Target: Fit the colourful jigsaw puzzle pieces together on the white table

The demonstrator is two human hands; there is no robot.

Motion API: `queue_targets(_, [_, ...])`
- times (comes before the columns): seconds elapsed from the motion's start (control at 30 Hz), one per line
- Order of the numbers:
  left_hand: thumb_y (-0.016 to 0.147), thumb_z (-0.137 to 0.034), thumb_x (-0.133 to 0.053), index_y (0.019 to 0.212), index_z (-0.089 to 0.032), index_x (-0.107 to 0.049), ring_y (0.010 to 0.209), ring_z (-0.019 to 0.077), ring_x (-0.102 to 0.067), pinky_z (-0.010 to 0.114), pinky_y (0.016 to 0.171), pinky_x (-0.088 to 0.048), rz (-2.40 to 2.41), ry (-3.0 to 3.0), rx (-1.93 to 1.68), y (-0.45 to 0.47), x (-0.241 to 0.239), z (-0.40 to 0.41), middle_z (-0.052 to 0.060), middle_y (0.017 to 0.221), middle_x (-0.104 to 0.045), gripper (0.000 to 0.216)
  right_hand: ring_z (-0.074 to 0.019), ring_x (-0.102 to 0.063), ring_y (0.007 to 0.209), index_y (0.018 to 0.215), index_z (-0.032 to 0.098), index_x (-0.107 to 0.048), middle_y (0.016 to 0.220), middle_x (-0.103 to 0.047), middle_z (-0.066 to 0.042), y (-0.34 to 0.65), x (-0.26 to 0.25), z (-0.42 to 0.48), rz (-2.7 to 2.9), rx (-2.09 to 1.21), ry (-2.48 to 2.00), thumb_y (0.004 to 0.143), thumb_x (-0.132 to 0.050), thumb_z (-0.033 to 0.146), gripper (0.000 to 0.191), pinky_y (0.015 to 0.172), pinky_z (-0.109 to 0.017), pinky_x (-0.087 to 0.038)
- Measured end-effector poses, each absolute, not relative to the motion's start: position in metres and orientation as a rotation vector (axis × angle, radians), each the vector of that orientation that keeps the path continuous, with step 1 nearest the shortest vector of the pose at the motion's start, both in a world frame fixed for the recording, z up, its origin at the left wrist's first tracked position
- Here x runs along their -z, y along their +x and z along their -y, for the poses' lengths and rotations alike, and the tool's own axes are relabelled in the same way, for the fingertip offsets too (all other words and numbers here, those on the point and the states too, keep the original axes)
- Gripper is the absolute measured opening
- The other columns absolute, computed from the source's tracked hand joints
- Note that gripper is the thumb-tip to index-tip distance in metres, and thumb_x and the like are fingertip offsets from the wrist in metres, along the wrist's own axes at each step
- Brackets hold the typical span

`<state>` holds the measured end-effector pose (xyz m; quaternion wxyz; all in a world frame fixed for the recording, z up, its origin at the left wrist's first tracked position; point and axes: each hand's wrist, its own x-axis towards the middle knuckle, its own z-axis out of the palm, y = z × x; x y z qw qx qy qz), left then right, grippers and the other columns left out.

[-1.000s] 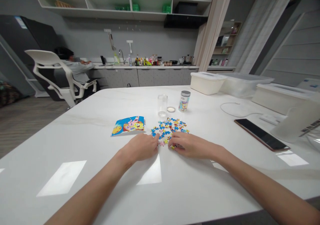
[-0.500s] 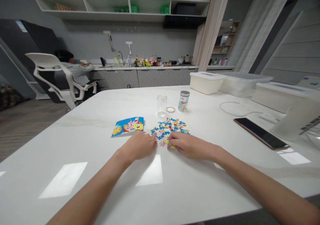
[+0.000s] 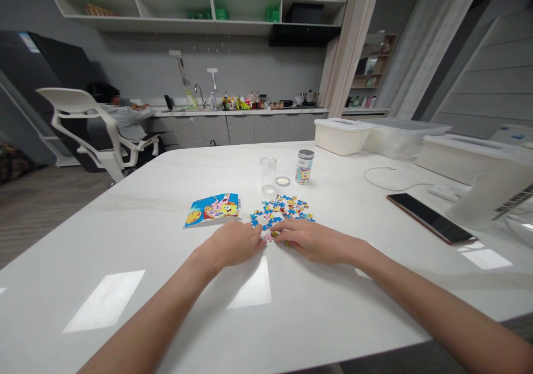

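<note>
Loose jigsaw puzzle pieces [image 3: 287,207], mostly blue with some yellow, red and pink, lie in a scattered pile on the white table. My left hand [image 3: 237,242] rests at the near left edge of the pile, fingers curled and closed, and what they hold is hidden. Close beside its fingertips lies a pink piece [image 3: 268,238]. From the right, my right hand [image 3: 310,239] reaches in with bent fingers closed on a small yellowish puzzle piece [image 3: 275,233], partly covered by them. Left of the pile lies a picture sheet [image 3: 214,208] with cartoon figures on blue.
Behind the pile stand a clear jar [image 3: 268,174], its loose lid [image 3: 282,181] and a printed can [image 3: 305,167]. A phone [image 3: 431,217], a cable [image 3: 375,182] and lidded plastic boxes [image 3: 343,137] sit on the right. Someone sits by a white chair [image 3: 75,101] at far left.
My right hand's fingers have moved slightly left and stretched out over the yellowish piece. My left fingertips have shifted a little toward the pink piece. The view has moved slightly.
</note>
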<state>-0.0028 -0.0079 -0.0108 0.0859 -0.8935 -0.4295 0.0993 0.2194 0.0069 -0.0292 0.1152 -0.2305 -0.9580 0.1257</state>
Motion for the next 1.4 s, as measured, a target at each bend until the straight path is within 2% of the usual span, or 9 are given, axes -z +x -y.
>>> queue_targets(0.17, [0.095, -0.029, -0.034, 0.114, -0.010, -0.056, 0.067, 0.0264, -0.069, 0.035, 0.067, -0.049, 1.272, -2.623, -0.272, -0.005, 0.013, 0.007, 0.012, 0.072, -0.069, 0.034, -0.0221, -0.057, 0.116, 0.118, 0.015, -0.062, 0.125, -0.062, -0.012, 0.217, 0.029, -0.006, 2.799, -0.369, -0.751, 0.090, -0.045, 0.006, 0.034, 0.099, -0.040, -0.046])
queue_targets(0.5, [0.095, -0.028, -0.035, 0.097, -0.012, -0.063, 0.069, 0.0281, -0.069, 0.037, 0.066, -0.049, 1.296, -2.648, -0.325, -0.003, 0.009, 0.008, 0.013, 0.074, -0.069, 0.032, -0.0232, -0.059, 0.098, 0.107, 0.016, -0.063, 0.107, -0.064, -0.012, 0.223, 0.033, -0.010, 2.738, -0.165, -0.990, 0.091, -0.045, 0.009, 0.025, 0.083, -0.038, -0.046])
queue_targets(0.7, [0.099, -0.033, -0.033, 0.116, -0.016, -0.059, 0.063, 0.0245, -0.068, 0.035, 0.065, -0.051, 1.243, -2.662, -0.270, -0.001, 0.007, 0.010, 0.011, 0.073, -0.070, 0.035, -0.0223, -0.059, 0.094, 0.104, 0.017, -0.064, 0.103, -0.064, -0.011, 0.230, 0.030, -0.017, 2.719, -0.046, -1.148, 0.090, -0.046, 0.007, 0.025, 0.078, -0.033, -0.044])
queue_targets(0.83, [0.098, -0.027, -0.034, 0.109, -0.020, -0.063, 0.062, 0.0220, -0.068, 0.031, 0.063, -0.050, 1.171, -2.701, -0.289, 0.000, 0.006, 0.010, 0.008, 0.071, -0.070, 0.031, -0.0241, -0.059, 0.096, 0.106, 0.016, -0.065, 0.106, -0.064, -0.013, 0.239, 0.026, -0.022, 2.701, -0.024, -1.326, 0.092, -0.048, 0.013, 0.022, 0.077, -0.033, -0.044])
queue_targets(1.0, [0.095, -0.027, -0.038, 0.116, -0.018, -0.061, 0.071, 0.0274, -0.070, 0.035, 0.065, -0.051, 1.299, -2.665, -0.348, 0.000, 0.003, 0.010, 0.011, 0.078, -0.071, 0.032, -0.0239, -0.060, 0.097, 0.104, 0.018, -0.065, 0.104, -0.065, -0.012, 0.247, 0.016, -0.025, 2.683, -0.006, -1.505, 0.093, -0.051, 0.027, 0.020, 0.079, -0.032, -0.044])
queue_targets(1.2, [0.096, -0.027, -0.035, 0.115, -0.012, -0.060, 0.079, 0.0325, -0.071, 0.042, 0.069, -0.052, 1.355, -2.621, -0.369, -0.001, 0.003, 0.009, 0.014, 0.081, -0.072, 0.036, -0.0234, -0.062, 0.098, 0.103, 0.019, -0.066, 0.104, -0.066, -0.010, 0.253, -0.003, -0.021, 2.670, -0.022, -1.772, 0.093, -0.049, 0.029, 0.022, 0.076, -0.029, -0.043])
queue_targets(1.4, [0.096, -0.032, -0.039, 0.123, -0.009, -0.056, 0.071, 0.0297, -0.070, 0.037, 0.065, -0.051, 1.287, -2.675, -0.305, 0.002, 0.008, 0.010, 0.014, 0.076, -0.071, 0.039, -0.0218, -0.062, 0.094, 0.100, 0.019, -0.064, 0.104, -0.066, -0.010, 0.254, 0.001, -0.023, 2.688, -0.036, -1.764, 0.094, -0.049, 0.034, 0.022, 0.074, -0.028, -0.043])
